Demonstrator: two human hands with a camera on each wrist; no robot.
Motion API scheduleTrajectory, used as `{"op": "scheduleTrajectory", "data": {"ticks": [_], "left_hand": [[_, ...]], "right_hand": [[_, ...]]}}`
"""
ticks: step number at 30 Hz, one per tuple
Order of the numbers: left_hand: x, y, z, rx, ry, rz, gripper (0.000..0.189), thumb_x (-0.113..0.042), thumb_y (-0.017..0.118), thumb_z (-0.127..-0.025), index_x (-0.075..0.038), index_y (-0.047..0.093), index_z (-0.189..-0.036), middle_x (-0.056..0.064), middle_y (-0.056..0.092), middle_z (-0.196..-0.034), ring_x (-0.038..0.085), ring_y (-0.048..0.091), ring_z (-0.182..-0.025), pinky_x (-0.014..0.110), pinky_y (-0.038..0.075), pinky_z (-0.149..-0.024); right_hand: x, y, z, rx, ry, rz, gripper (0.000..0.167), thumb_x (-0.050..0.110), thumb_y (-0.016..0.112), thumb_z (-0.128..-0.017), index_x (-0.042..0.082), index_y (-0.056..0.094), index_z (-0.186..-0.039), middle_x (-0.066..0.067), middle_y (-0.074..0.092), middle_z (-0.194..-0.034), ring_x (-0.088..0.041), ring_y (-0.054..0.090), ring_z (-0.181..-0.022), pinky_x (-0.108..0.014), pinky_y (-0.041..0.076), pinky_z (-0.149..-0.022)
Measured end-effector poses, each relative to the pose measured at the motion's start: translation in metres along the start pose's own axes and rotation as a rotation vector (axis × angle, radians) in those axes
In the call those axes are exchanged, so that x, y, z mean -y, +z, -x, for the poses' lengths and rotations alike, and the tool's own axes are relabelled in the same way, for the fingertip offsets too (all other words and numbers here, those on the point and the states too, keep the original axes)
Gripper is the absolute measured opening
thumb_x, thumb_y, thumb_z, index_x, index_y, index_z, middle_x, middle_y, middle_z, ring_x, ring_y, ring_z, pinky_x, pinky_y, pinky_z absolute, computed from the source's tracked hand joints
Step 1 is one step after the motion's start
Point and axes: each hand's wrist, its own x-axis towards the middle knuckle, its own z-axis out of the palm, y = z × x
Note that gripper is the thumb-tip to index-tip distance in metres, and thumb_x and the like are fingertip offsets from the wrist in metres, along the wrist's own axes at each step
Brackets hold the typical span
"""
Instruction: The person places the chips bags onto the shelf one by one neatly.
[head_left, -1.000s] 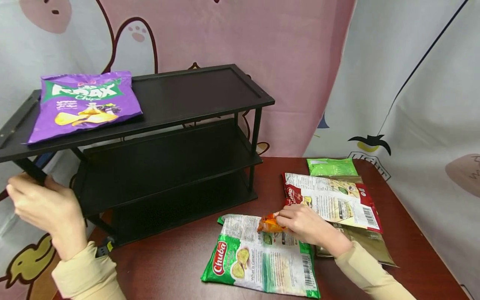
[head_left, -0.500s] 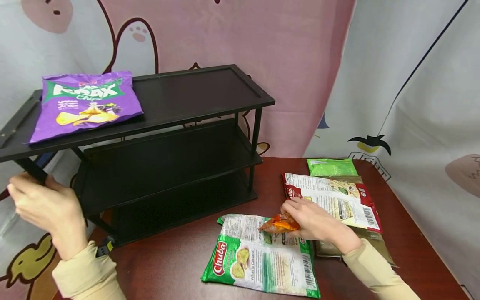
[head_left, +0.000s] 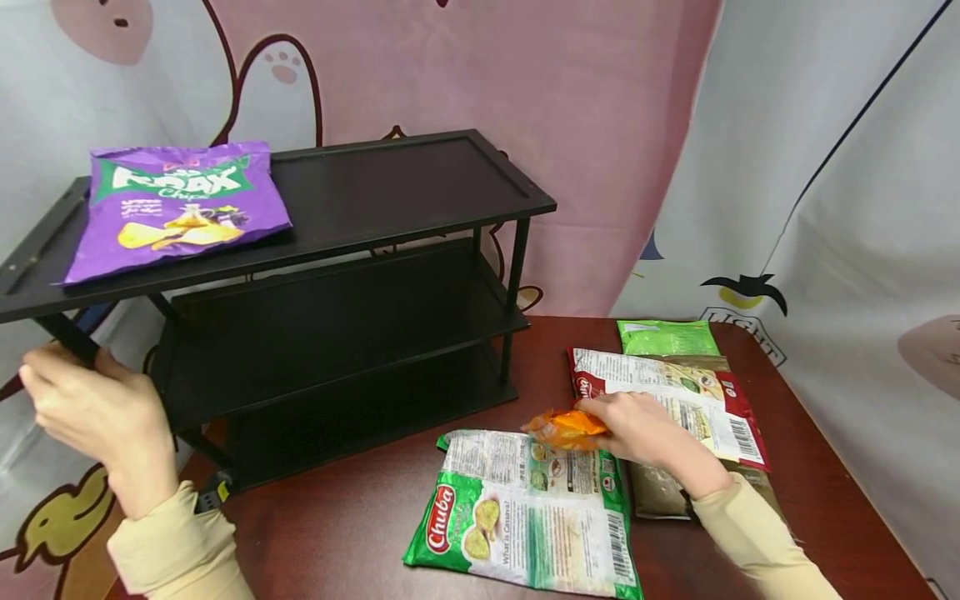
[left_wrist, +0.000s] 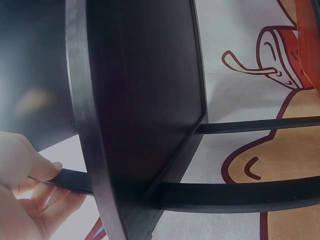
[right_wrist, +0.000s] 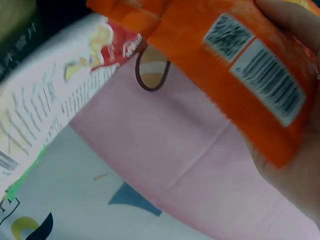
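My left hand (head_left: 101, 408) grips the front left post (left_wrist: 75, 181) of a black three-tier shelf (head_left: 397, 187), just under its top board. In the head view my right hand (head_left: 637, 429) holds a small orange snack packet (head_left: 566, 429) over the back edge of a green and white Chuba chip bag (head_left: 536, 517). The right wrist view shows the orange packet (right_wrist: 240, 65) close up, with a barcode on its side and my fingers round it. A purple chip bag (head_left: 180, 208) lies on the left of the shelf's top board.
Right of the shelf, a red and white chip bag (head_left: 667, 392) lies over brownish bags (head_left: 656, 492) on the dark red table (head_left: 330, 533). A bright green packet (head_left: 667, 337) sits behind them. Printed cloth (head_left: 585, 167) hangs behind the table.
My right hand has picked up the orange packet from the green chip bag and moved it slightly right and back. The left hand has stayed on the post.
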Motion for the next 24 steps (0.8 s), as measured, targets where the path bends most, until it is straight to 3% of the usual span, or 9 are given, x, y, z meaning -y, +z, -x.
{"op": "scheduleTrajectory", "data": {"ticks": [4, 7, 11, 13, 17, 24], "left_hand": [[-0.001, -0.001, 0.001, 0.008, -0.001, -0.004, 0.037, -0.024, 0.04, -0.097, 0.004, 0.049, -0.12, 0.031, 0.052, -0.114, 0.058, 0.048, -0.1, 0.058, 0.032, -0.088], [-0.001, -0.001, 0.001, 0.01, -0.002, -0.004, 0.037, -0.023, 0.04, -0.097, 0.004, 0.049, -0.12, 0.03, 0.052, -0.115, 0.058, 0.048, -0.1, 0.058, 0.032, -0.089], [-0.001, -0.001, 0.0, 0.007, -0.002, -0.005, 0.037, -0.023, 0.039, -0.097, 0.004, 0.049, -0.121, 0.03, 0.052, -0.115, 0.058, 0.048, -0.1, 0.057, 0.032, -0.089], [-0.001, -0.001, 0.0, 0.003, -0.001, -0.006, 0.038, -0.024, 0.039, -0.097, 0.003, 0.049, -0.121, 0.031, 0.052, -0.115, 0.058, 0.048, -0.099, 0.057, 0.032, -0.088], [0.0, -0.001, 0.0, 0.004, -0.003, -0.009, 0.038, -0.025, 0.038, -0.097, 0.003, 0.049, -0.121, 0.031, 0.052, -0.116, 0.058, 0.048, -0.1, 0.057, 0.033, -0.089], [0.0, -0.001, 0.0, 0.014, -0.004, -0.011, 0.038, -0.024, 0.039, -0.097, 0.003, 0.048, -0.122, 0.03, 0.052, -0.116, 0.058, 0.048, -0.1, 0.058, 0.033, -0.089]], "right_hand": [[-0.004, -0.011, -0.001, -0.053, 0.103, 0.014, 0.03, 0.025, 0.08, -0.071, 0.015, 0.062, -0.092, 0.006, 0.058, -0.064, -0.01, 0.052, -0.052, -0.029, 0.038, -0.045], [-0.007, -0.017, -0.001, -0.12, 0.229, 0.022, 0.028, 0.023, 0.077, -0.071, 0.012, 0.059, -0.09, 0.004, 0.052, -0.058, -0.013, 0.047, -0.048, -0.03, 0.033, -0.043], [-0.009, -0.018, 0.0, -0.251, 0.406, 0.083, 0.032, 0.02, 0.077, -0.07, 0.006, 0.057, -0.092, -0.009, 0.058, -0.062, -0.027, 0.051, -0.046, -0.038, 0.035, -0.04], [-0.009, -0.015, 0.001, -0.304, 0.455, 0.136, 0.036, 0.019, 0.078, -0.069, 0.003, 0.056, -0.092, -0.015, 0.061, -0.067, -0.035, 0.054, -0.047, -0.043, 0.036, -0.039], [-0.013, 0.0, 0.001, -0.335, 0.454, 0.239, 0.036, 0.013, 0.079, -0.065, 0.0, 0.056, -0.09, -0.019, 0.063, -0.073, -0.04, 0.058, -0.052, -0.048, 0.039, -0.039], [-0.009, 0.031, 0.0, -0.241, 0.419, 0.297, 0.031, 0.012, 0.078, -0.062, 0.001, 0.055, -0.08, -0.016, 0.059, -0.064, -0.034, 0.055, -0.052, -0.046, 0.042, -0.039]]}}
